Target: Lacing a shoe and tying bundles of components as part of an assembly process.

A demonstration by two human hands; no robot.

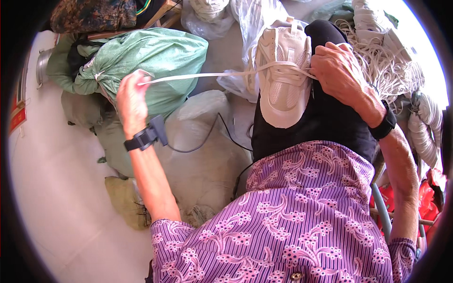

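Note:
On my black-clad thigh rests a beige sneaker, its toe pointing toward me. A pale flat shoelace runs across its upper and stretches far out to the left. At that outer end my left hand is closed, pinching the lace between fingers and thumb. My right hand is closed just right of the sneaker, with a stretch of lace entering its curled fingers. Those right fingertips are partly hidden by the back of the hand.
Loose pale laces lie in a heap at the right, near more light shoes. A tied green sack stands beyond my left hand. Clear plastic bags sit on the floor, and a black cable runs from my left wrist strap.

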